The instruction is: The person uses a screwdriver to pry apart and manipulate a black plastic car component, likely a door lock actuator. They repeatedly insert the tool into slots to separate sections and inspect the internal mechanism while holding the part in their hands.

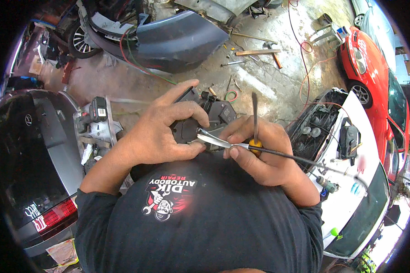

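While right hand [269, 169] pinches it, black cable [305, 159]: likely light, springy; grip at silver sleeve [243, 146]
Screwdriver [255, 118]: tucked in same hand
Left hand [157, 129]: curved wide, contact unclear

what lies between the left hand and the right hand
The head view shows a slim silver metal piece, pinched by the right hand and pointing toward the left hand, with a thinner rod-like piece alongside.
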Available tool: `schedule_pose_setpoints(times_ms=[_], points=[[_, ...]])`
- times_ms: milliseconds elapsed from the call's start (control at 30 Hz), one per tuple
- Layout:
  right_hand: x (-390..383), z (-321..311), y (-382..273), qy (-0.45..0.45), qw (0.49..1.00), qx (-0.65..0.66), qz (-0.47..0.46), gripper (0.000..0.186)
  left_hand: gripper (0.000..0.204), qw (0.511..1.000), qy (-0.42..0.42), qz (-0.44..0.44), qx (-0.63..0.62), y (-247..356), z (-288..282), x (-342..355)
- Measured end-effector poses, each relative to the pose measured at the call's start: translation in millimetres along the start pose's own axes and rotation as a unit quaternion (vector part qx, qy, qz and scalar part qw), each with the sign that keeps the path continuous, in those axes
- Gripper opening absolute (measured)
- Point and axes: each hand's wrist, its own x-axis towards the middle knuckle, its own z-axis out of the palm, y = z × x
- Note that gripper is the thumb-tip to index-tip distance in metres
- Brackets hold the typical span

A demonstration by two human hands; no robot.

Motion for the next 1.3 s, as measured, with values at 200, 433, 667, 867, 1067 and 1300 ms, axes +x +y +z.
schedule_pose_setpoints(times_ms=[200,433,667,867,1067,1300], points=[[24.8,-17.0,-25.5,-0.069,0.990,-0.113,-0.044,0.012,0.035,0.999,-0.019,0.050,0.001,-6.9,2.1,7.3],[43.1,-28.6,-25.6,-0.140,0.978,-0.111,-0.110,0.020,0.033,0.997,-0.030,0.063,-0.025,-12.0,0.0,13.5],[50.1,-34.7,-26.1,-0.190,0.971,-0.103,-0.100,0.023,0.032,0.992,-0.049,0.110,-0.041,-22.4,-4.2,20.2],[66.4,-40.2,-39.3,-0.244,0.958,-0.131,-0.072,0.020,0.025,0.995,-0.026,0.082,-0.049,-23.4,2.6,17.3],[72.0,-40.3,-39.3,-0.224,0.963,-0.140,-0.051,0.019,0.024,0.997,0.003,0.041,-0.064,-23.9,7.5,11.9],[70.9,-33.5,-50.4,-0.199,0.963,-0.171,0.068,0.020,0.022,0.999,-0.004,0.025,-0.044,-18.7,1.7,6.8]])
